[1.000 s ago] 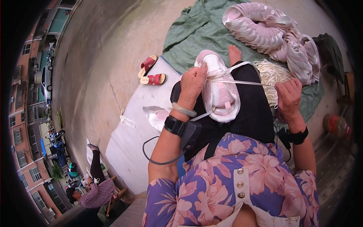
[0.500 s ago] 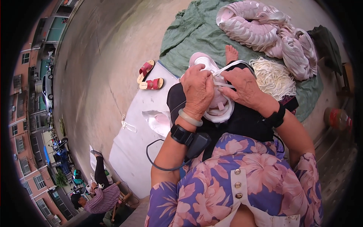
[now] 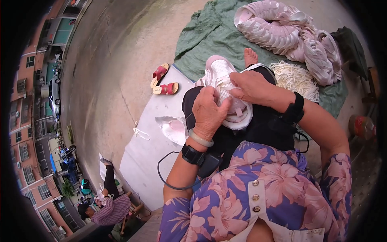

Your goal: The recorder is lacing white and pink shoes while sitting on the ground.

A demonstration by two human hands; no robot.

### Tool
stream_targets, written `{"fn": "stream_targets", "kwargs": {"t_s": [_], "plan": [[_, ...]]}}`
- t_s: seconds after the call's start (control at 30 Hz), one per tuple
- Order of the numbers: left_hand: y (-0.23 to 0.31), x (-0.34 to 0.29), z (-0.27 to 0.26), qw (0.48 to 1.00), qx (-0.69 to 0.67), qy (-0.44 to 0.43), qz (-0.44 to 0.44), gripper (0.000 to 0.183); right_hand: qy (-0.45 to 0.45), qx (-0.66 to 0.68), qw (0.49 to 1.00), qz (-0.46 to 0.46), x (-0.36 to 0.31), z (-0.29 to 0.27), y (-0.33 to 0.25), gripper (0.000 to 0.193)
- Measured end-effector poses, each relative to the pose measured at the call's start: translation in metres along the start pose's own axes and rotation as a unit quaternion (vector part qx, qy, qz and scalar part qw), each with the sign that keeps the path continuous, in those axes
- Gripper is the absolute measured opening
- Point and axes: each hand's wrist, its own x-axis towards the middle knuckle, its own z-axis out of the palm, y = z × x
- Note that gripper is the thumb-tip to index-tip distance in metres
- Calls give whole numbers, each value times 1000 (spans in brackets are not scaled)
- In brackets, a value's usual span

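A pale pink and white sneaker (image 3: 219,69) lies across my lap, its toe pointing away and its heel collar toward me. My left hand (image 3: 209,109) is closed on the sneaker's left side, with the thumb near the tongue. Over the right side of the lacing, my right hand (image 3: 254,88) pinches with thumb and forefinger at the white shoelace; the fingertips partly hide it. A stretch of white lace (image 3: 258,65) shows beyond my right hand, over my dark-trousered knee.
A heap of cream laces (image 3: 296,80) and a long bundle of pink-white shoe pieces (image 3: 278,36) lie on a green cloth (image 3: 205,38). Red sandals (image 3: 165,88) stand at left beside a pale sheet (image 3: 149,161). A seated person (image 3: 111,211) works at lower left.
My left hand has drawn back toward me from the lacing to the shoe's side. The right hand has shifted slightly, and the lace strands stretched between both hands no longer show.
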Motion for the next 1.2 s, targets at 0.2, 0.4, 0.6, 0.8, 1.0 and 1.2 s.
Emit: {"fn": "stream_targets", "kwargs": {"t_s": [0.2,0.4,0.6,0.8,1.0,1.2], "plan": [[-11,-3,-5,994,-89,-39,-54,18,68,-142,984,-83,15,26,-9,13],[-18,-3,-10,983,-165,-19,-74,14,157,-294,901,-276,26,11,-1,6],[-12,2,-1,992,-119,-25,-31,13,76,-192,971,-124,-19,18,16,20],[7,24,9,992,-69,40,102,5,181,-17,982,-49,-24,27,14,50],[12,32,23,995,46,-13,91,11,161,36,986,-14,-23,28,23,45],[14,28,27,993,64,-29,91,12,134,95,986,16,-19,26,26,34]]}}
